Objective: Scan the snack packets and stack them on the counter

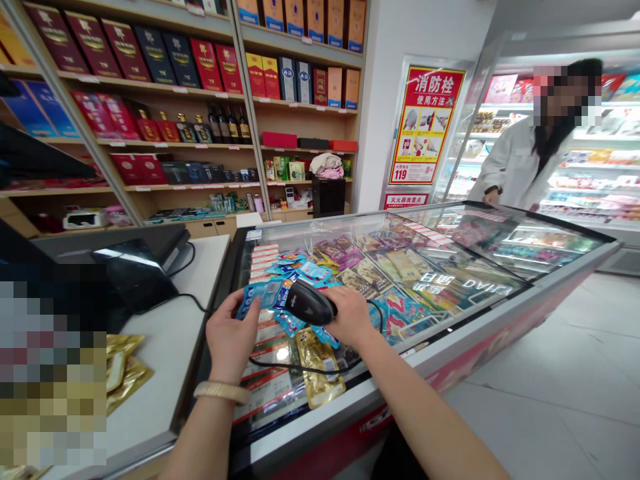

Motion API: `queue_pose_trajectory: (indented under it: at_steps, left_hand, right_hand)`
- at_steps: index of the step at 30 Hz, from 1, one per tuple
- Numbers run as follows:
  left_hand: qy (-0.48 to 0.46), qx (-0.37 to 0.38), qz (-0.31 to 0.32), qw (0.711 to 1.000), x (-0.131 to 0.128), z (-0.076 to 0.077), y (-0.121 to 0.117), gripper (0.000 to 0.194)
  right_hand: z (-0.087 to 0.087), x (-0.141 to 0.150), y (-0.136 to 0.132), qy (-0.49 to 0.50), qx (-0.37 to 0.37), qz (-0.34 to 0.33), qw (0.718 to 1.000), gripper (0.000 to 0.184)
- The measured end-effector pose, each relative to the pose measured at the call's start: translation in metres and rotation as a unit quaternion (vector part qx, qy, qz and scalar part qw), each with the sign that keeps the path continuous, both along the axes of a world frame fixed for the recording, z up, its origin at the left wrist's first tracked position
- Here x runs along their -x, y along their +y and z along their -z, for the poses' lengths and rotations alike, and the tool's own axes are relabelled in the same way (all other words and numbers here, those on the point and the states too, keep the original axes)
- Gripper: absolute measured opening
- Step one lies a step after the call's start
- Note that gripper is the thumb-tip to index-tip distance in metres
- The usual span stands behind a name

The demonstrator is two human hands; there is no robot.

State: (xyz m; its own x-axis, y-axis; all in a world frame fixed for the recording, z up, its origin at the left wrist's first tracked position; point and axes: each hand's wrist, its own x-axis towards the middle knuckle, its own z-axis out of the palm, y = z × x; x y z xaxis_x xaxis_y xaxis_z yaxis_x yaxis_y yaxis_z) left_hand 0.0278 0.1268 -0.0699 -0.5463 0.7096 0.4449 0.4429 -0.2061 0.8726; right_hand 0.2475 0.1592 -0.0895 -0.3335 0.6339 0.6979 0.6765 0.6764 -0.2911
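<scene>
Scanning seems in hand: over the glass-topped freezer (470,327), near its left edge, the left hand (231,337) pinches a blue plastic packet (254,300), whose barcode (273,288) likely needs aligning with the black pistol-shaped scanner (309,304) the right hand (353,317) grips.

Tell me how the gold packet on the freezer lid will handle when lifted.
The gold packet probably flexes, its skin looking like thin foil. It may slide easily, lying flat on the smooth lid. The black cable seems to cross it, so might drag.
</scene>
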Motion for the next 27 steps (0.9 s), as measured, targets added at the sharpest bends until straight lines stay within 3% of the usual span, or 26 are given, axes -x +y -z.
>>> queue_pose_trajectory:
  at_steps: [4,7,9,12,16,18,19,21,24,27]
  left_hand:
    - [-0.040,-0.018,0.014,0.999,-0.008,-0.006,-0.008,0.033]
    - [-0.070,-0.077,-0.005,0.995,-0.007,-0.022,-0.037,0.027]
    - [-0.061,-0.142,-0.064,0.986,0.006,-0.036,-0.066,0.024]
    - [0.000,-0.244,-0.183,0.952,0.052,-0.060,-0.117,0.034]
    - [0.132,-0.310,-0.310,0.889,0.159,-0.091,-0.176,0.057]
    - [0.151,-0.252,-0.385,0.875,0.216,-0.102,-0.193,0.047]
    - [0.138,-0.196,-0.440,0.866,0.242,-0.106,-0.198,0.032]
    - [0.066,-0.075,-0.480,0.872,0.285,-0.110,-0.202,0.025]
    - [0.032,0.061,-0.465,0.883,0.328,-0.109,-0.194,0.026]
    - [0.067,0.097,-0.409,0.905,0.353,-0.106,-0.180,0.021]
  right_hand:
    - [0.002,-0.003,-0.002,0.035,-0.038,-0.007,0.999,0.035]
    - [0.007,-0.011,-0.002,0.055,-0.080,0.002,0.995,0.034]
    - [0.014,-0.018,0.002,0.058,-0.115,0.013,0.992,0.033]
    - [0.024,-0.026,0.011,0.060,-0.159,0.018,0.985,0.034]
    - [0.029,-0.031,0.015,0.053,-0.199,0.014,0.978,0.032]
    - [0.029,-0.031,0.015,0.047,-0.211,0.008,0.976,0.030]
    - [0.029,-0.031,0.015,0.044,-0.211,0.007,0.977,0.027]
    - [0.030,-0.030,0.015,0.040,-0.208,0.008,0.977,0.022]
    - [0.032,-0.028,0.016,0.033,-0.209,0.012,0.977,0.022]
    - [0.033,-0.026,0.017,0.017,-0.215,0.010,0.976,0.027]
